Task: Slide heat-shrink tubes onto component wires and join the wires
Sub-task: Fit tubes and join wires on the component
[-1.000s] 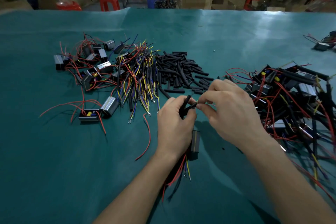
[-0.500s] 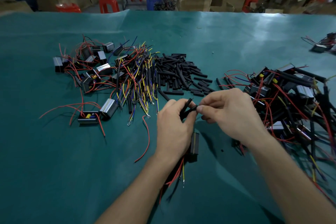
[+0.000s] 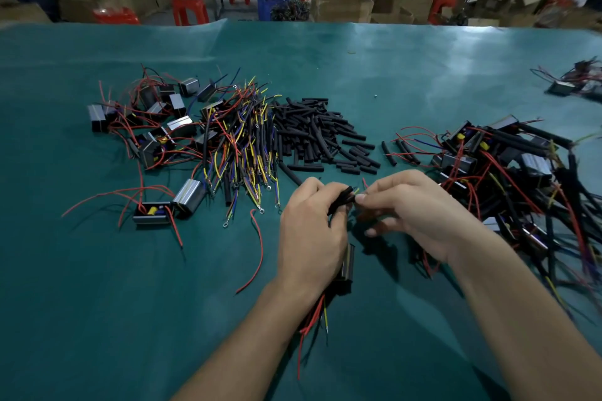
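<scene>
Both hands work together just above the green tabletop [image 3: 358,75], near its front middle. The left hand [image 3: 311,234] is curled round a component [image 3: 348,265], a small dark block tucked under the palm, with its red and yellow wires [image 3: 312,325] trailing back toward the wrist. Its fingertips also pinch a couple of black tubes [image 3: 342,202] that stick out toward the right hand [image 3: 413,215]. The right hand's thumb and forefinger close on the tube tips or a wire end there; which one is too small to tell.

The tubes look light, thin and somewhat floppy, so they are best pinched close to the open end to keep the mouth steady. The wire is soft and would likely buckle if pushed from far back; holding it near its bare tip should feed it in cleanly.

Spare tubes lie in a tube pile [image 3: 319,137] behind the hands. Loose leads [image 3: 247,146] and more blocks sit to the left, and a tangled heap [image 3: 508,172] lies to the right.
</scene>
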A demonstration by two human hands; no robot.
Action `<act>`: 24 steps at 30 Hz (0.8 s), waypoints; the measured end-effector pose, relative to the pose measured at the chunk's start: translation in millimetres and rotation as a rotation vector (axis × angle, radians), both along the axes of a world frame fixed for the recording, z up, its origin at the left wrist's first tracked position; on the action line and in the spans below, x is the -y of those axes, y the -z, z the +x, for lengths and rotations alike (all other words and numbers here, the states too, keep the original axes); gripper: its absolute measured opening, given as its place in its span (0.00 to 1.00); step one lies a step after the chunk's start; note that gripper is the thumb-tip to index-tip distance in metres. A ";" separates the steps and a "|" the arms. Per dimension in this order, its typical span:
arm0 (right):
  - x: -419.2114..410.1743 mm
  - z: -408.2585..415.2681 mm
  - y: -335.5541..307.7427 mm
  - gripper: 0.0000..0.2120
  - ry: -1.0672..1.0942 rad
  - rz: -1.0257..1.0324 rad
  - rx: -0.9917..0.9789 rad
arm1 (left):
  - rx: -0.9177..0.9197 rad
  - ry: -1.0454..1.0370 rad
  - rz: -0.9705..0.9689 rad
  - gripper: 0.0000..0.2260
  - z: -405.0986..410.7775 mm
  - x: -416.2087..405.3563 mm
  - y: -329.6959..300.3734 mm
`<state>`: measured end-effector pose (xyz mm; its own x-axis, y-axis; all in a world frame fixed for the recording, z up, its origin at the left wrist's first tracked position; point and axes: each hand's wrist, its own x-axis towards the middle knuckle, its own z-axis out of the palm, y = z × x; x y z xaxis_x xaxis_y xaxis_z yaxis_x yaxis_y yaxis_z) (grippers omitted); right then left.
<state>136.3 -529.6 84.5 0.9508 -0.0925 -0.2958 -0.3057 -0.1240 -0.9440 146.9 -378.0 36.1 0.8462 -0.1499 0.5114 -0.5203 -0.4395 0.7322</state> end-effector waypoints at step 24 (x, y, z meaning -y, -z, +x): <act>4.2 -2.2 6.4 0.03 -0.119 -0.937 0.744 | -0.264 -0.028 -0.261 0.05 5.9 -6.1 -3.3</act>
